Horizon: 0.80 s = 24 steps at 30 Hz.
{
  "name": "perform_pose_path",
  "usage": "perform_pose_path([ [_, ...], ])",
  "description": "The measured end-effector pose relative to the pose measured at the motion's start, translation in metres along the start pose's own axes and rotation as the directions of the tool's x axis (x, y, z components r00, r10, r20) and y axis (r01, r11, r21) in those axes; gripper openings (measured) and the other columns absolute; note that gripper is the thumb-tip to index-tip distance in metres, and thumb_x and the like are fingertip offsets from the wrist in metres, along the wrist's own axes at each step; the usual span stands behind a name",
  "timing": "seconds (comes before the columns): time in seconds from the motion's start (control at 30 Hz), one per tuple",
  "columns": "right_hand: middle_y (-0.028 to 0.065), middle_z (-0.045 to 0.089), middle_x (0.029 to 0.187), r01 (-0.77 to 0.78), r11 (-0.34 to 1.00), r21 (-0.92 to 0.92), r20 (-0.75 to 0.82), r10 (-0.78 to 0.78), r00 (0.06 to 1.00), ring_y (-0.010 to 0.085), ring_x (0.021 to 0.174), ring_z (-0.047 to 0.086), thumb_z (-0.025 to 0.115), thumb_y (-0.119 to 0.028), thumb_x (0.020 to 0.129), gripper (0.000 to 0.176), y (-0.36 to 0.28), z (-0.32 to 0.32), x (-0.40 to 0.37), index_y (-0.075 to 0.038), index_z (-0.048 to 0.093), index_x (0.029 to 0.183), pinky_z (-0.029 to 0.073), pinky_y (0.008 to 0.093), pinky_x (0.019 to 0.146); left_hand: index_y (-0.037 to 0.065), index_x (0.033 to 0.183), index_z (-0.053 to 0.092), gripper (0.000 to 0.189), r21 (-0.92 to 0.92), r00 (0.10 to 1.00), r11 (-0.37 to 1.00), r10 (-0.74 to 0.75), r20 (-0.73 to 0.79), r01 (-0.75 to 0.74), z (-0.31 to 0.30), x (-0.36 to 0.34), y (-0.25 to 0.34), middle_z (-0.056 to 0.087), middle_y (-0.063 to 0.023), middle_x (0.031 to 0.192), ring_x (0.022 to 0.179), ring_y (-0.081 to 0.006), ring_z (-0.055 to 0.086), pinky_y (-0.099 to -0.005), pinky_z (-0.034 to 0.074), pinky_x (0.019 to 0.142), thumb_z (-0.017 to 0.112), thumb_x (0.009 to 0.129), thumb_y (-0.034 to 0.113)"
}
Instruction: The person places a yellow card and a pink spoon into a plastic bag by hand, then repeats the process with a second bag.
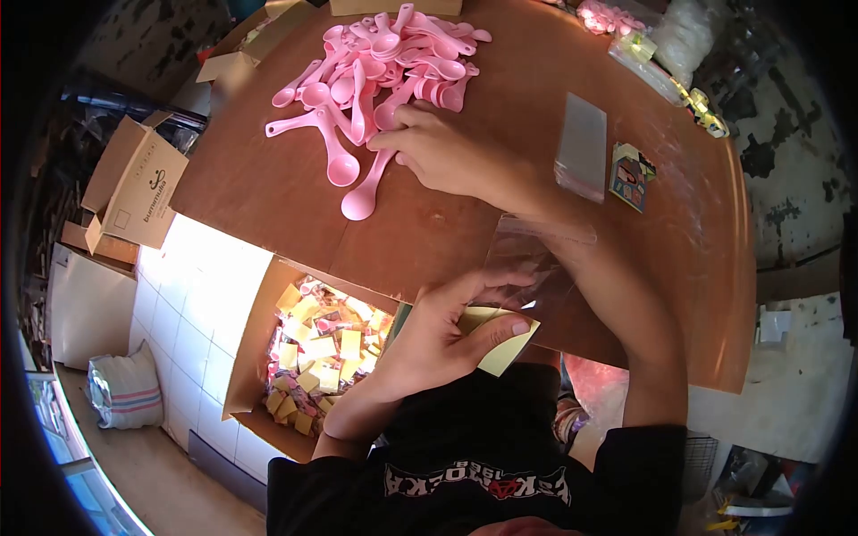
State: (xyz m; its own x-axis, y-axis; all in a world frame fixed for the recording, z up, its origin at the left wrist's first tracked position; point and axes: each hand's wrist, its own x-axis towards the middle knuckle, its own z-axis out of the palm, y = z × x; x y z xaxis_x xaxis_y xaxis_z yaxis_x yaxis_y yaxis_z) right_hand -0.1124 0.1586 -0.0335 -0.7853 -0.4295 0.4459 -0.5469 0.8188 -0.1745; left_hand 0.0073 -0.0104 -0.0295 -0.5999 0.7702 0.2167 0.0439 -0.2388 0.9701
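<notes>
My right hand reaches to the front of a heap of pink measuring spoons on the brown table. Its thumb and fingers are closed on the handle of a pink measuring spoon, whose round bowl points toward me. Close to my body, my left hand grips a pale yellow card, thumb on top. A clear plastic bag spreads out from the fingers of that hand. Another spoon lies just left of the one in my right hand.
A stack of clear bags and some printed cards lie on the table at the right. Below its front edge, an open carton holds many packed pieces with yellow cards. Cardboard boxes stand at the left.
</notes>
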Motion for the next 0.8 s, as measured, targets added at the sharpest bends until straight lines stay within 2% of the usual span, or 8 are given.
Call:
perform_pose_path([
  [0.13,0.0063,0.055,0.095,0.112,0.982,-0.149,-0.044,-0.12,0.992,0.0229,0.098,0.054,0.067,-0.01,0.081,0.021,0.008,-0.005,-0.003,-0.011,0.068,0.102,0.048,0.036,0.08,-0.002,0.116,0.058,0.035,0.027,0.997,0.997,0.074,-0.024,-0.073,-0.007,0.003,-0.001,0.067,-0.0126,0.114,0.093,-0.0175,0.069,-0.0294,0.052,0.081,0.07,0.084,0.004],
  [0.27,0.0062,0.056,0.089,0.055,0.99,-0.128,0.051,-0.049,0.997,0.0238,0.092,0.056,0.067,-0.01,0.081,0.013,0.004,-0.041,-0.03,-0.007,0.065,0.094,0.048,0.0358,0.078,-0.002,0.116,0.058,0.035,-0.007,0.999,0.999,0.039,-0.025,-0.039,-0.009,0.01,0.004,0.067,-0.0135,0.114,0.093,-0.0181,0.069,-0.0295,0.052,0.08,0.07,0.084,0.004],
  [0.4,0.0067,0.059,0.081,-0.213,0.971,0.113,0.088,0.204,0.975,0.0194,0.077,0.061,0.065,-0.003,0.082,0.008,0.0,-0.094,-0.078,-0.003,0.062,0.089,0.05,0.0311,0.068,0.0,0.121,0.055,0.039,0.017,1.0,1.0,-0.009,-0.017,0.009,-0.006,0.018,0.004,0.069,-0.0128,0.097,0.093,-0.0137,0.066,-0.027,0.051,0.081,0.069,0.086,0.003],
  [0.5,0.0056,0.065,0.087,-0.535,0.732,0.421,-0.037,0.603,0.797,0.0113,0.079,0.064,0.064,-0.001,0.087,0.01,-0.01,-0.129,-0.124,0.0,0.062,0.097,0.051,0.0247,0.066,0.0,0.121,0.055,0.041,0.053,0.999,0.998,0.033,-0.007,-0.033,-0.001,0.028,0.004,0.07,-0.0127,0.096,0.094,-0.0146,0.066,-0.0282,0.051,0.082,0.071,0.084,0.004],
  [0.63,0.0072,0.065,0.094,-0.418,0.681,0.601,-0.495,0.728,0.475,0.0137,0.085,0.064,0.061,-0.007,0.093,0.02,-0.025,-0.185,-0.169,0.001,0.06,0.111,0.055,0.0276,0.076,0.0,0.122,0.054,0.043,0.102,0.998,0.993,0.048,0.036,-0.051,0.013,0.043,0.004,0.07,-0.0126,0.095,0.095,-0.0162,0.066,-0.0294,0.05,0.083,0.071,0.084,0.006],
  [0.67,0.0072,0.065,0.094,-0.422,0.681,0.598,-0.502,0.729,0.465,0.0137,0.085,0.064,0.061,-0.007,0.093,0.02,-0.026,-0.199,-0.181,0.001,0.06,0.111,0.055,0.0276,0.076,0.001,0.122,0.053,0.043,0.136,0.997,0.989,0.057,0.053,-0.064,0.017,0.047,0.004,0.07,-0.0124,0.095,0.095,-0.0162,0.066,-0.0293,0.05,0.083,0.071,0.084,0.006],
  [0.73,0.008,0.065,0.096,-0.122,0.646,0.754,-0.532,0.709,0.463,0.0144,0.086,0.064,0.061,-0.012,0.094,0.022,-0.03,-0.221,-0.203,0.001,0.061,0.111,0.055,0.029,0.079,0.001,0.124,0.052,0.044,0.15,0.993,0.988,0.03,0.116,-0.048,0.027,0.055,0.002,0.069,-0.0135,0.101,0.095,-0.0152,0.066,-0.0285,0.05,0.083,0.071,0.084,0.004],
  [0.8,0.008,0.066,0.094,-0.126,0.624,0.772,-0.502,0.718,0.481,0.0148,0.085,0.064,0.06,-0.014,0.094,0.023,-0.039,-0.228,-0.215,0.001,0.061,0.112,0.054,0.0297,0.08,0.0,0.124,0.051,0.045,0.133,0.983,0.99,0.017,0.181,-0.042,0.039,0.062,-0.003,0.066,-0.0128,0.109,0.094,-0.0139,0.066,-0.0278,0.051,0.083,0.071,0.083,0.002],
])
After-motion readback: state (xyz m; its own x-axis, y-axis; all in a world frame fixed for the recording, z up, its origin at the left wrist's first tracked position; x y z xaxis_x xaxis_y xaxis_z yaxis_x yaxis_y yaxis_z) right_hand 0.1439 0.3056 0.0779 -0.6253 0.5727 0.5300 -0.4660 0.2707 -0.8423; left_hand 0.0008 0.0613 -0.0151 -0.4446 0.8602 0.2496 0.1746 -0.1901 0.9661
